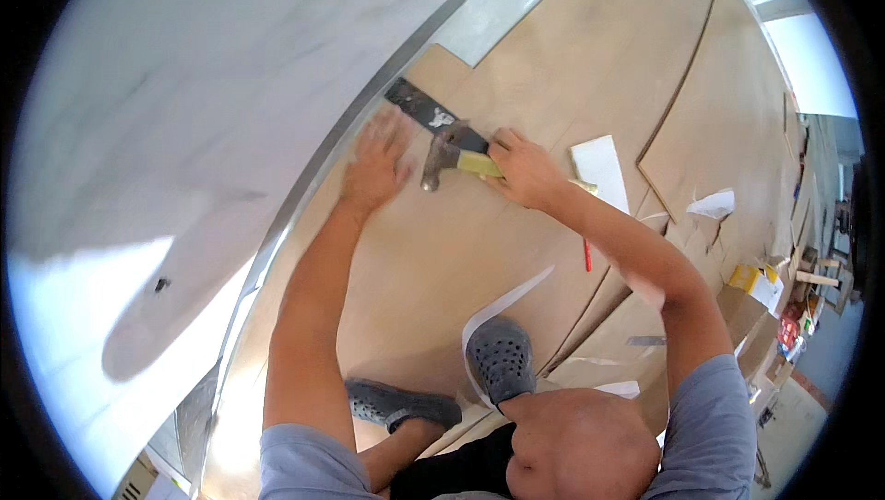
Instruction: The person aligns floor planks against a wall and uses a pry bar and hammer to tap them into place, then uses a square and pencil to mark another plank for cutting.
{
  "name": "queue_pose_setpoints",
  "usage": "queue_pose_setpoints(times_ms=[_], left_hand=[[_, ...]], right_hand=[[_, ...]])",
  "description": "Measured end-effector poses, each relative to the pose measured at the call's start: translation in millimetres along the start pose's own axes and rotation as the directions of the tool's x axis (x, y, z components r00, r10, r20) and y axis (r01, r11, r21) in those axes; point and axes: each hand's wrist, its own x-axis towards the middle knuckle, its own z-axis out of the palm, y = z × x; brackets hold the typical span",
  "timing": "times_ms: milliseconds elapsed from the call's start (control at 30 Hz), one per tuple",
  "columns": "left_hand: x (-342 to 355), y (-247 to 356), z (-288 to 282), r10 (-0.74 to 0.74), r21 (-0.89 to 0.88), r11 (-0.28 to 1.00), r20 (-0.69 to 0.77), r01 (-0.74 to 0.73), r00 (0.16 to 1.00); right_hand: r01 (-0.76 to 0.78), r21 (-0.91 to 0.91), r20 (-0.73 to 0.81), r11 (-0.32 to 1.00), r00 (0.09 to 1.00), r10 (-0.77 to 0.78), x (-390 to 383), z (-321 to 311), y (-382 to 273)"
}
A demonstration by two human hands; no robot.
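Note:
My right hand (pixel 519 168) grips a hammer (pixel 475 164) by its yellow-green handle, its metal head pointing left. Beneath it lies a black bar (pixel 417 105) with white markings, angled from a grey edge strip (pixel 332 136) down toward my right hand. My left hand (pixel 378 154) is open, its blurred fingers spread on or just over the tan board flooring (pixel 410 260) beside the bar's left end. Whether those fingertips touch the bar is hard to tell.
A white paper (pixel 599 177), red pencil (pixel 587 254), loose plank edges (pixel 659 187) and scraps lie rightward. My clogged feet (pixel 498 357) rest on boards. A white marbled surface (pixel 175 104) borders the left. Boxes and tools (pixel 756 283) sit far right.

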Motion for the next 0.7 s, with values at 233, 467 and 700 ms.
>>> queue_pose_setpoints(times_ms=[233, 467, 700], left_hand=[[-280.1, 72.4, -89.8, 0.189, -0.268, 0.963, 0.655, -0.009, 0.732], [-539.2, 185.3, -229.2, -0.509, 0.179, 0.647, 0.825, 0.741, 0.246], [-553.3, 224.3, -144.0, -0.84, -0.174, 0.328, 0.397, 0.928, 0.371]], right_hand=[[-0.027, -0.069, -0.123, 0.997, 0.992, 0.018, 64.9, 39.2, -15.4], [-0.142, -0.074, 0.008, 0.987, 0.99, 0.142, 92.9, 44.8, -11.5], [0.067, -0.122, -0.089, 0.99, 0.993, -0.078, 75.3, 47.7, -71.9]])
